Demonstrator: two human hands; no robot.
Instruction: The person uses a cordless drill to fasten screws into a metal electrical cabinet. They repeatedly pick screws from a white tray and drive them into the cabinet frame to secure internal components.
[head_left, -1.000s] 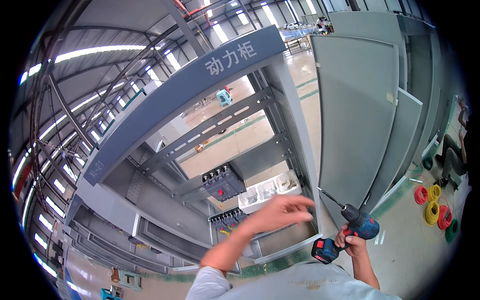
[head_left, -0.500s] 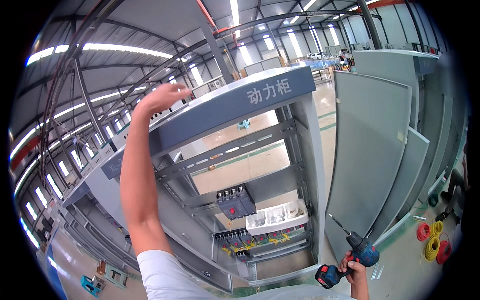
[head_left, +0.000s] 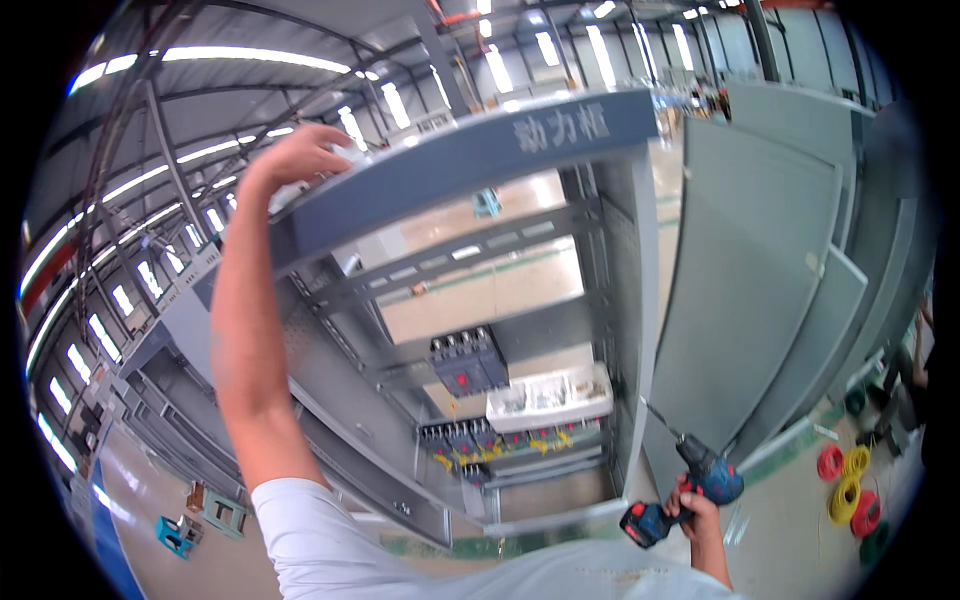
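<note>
At the upper left, my raised left hand [head_left: 298, 158] is over the top of a grey cabinet frame with a dark blue-grey header [head_left: 440, 175]. Its fingers are apart and bent down toward the top; a whitish thing by the fingertips is too blurred to name. My right hand [head_left: 697, 512] is closed round the handle of a blue and black cordless drill [head_left: 710, 474], its long bit pointing up and left. Inside the frame sit a large dark circuit breaker [head_left: 468, 362], a white compartmented tray [head_left: 550, 412] of small parts, and a row of smaller breakers [head_left: 458, 438] with yellow wires.
Grey door panels [head_left: 750, 270] lean at the right, beside the drill. Red and yellow wire coils [head_left: 844, 498] lie on the floor at the far right. Small stools [head_left: 178, 537] stand at the lower left, near more cabinets [head_left: 175, 390].
My left hand has come down onto the cabinet top, fingers bending downward. My right hand and the drill have shifted slightly left and up in view. The view itself has moved a little.
</note>
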